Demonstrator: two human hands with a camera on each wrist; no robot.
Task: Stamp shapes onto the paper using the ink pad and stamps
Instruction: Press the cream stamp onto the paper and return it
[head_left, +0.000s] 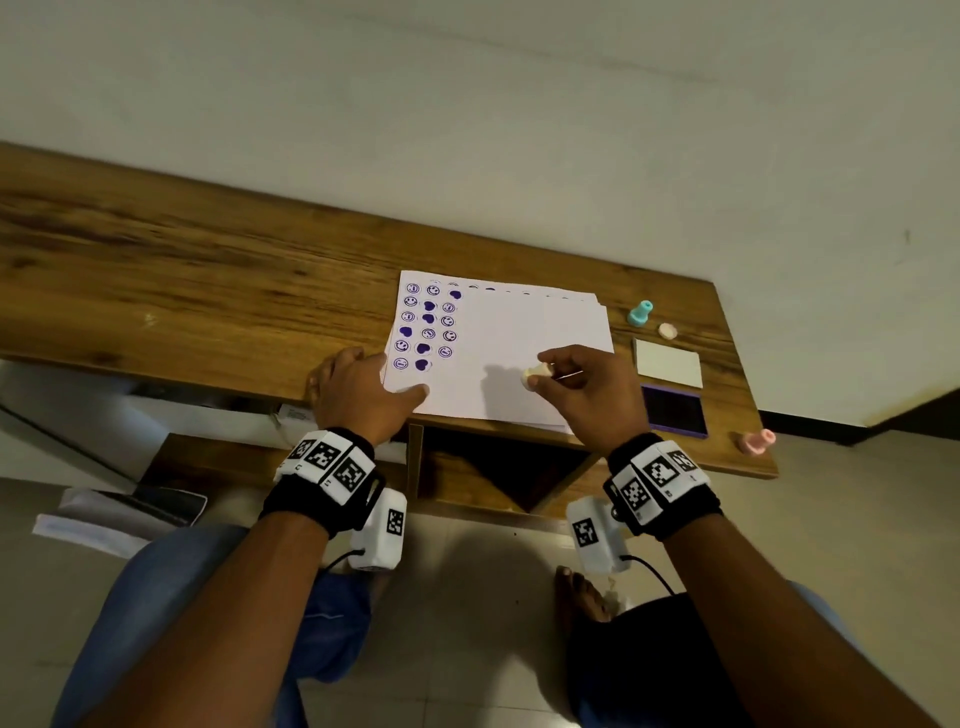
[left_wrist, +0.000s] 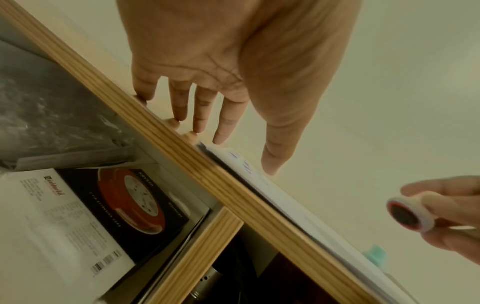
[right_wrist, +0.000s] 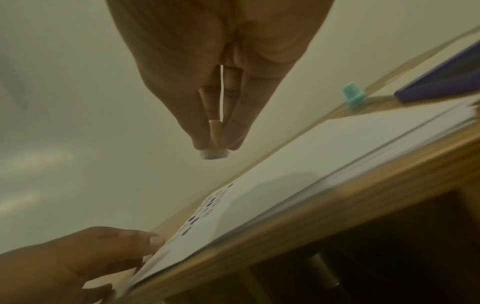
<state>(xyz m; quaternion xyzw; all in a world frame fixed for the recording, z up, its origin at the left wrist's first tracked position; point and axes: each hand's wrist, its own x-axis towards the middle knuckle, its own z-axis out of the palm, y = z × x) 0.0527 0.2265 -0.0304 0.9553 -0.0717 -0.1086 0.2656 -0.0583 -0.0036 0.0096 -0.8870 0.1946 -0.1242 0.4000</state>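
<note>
- Head view shows our left hand (head_left: 363, 389) lying flat with fingers relaxed at the near-left corner of the paper (head_left: 530, 332), thumb on the sheet, the other fingers on the wooden worktop (head_left: 208, 270).
- Our right hand (head_left: 592, 389) pinches a small cream stamp (head_left: 537, 375) by its stem and holds it just above the blank part of the paper; the left wrist view shows its round face dark with ink.
- Rows of purple smileys and hearts (head_left: 428, 325) fill the strip of paper just beyond our left hand.
- Right of our right hand sits the purple ink pad (head_left: 674, 410), its white lid (head_left: 667, 362) just beyond it.
- Farther off lie a teal stamp (head_left: 640, 313) and a cream cap (head_left: 667, 330); a pink stamp (head_left: 757, 441) lies right of the pad.
</note>
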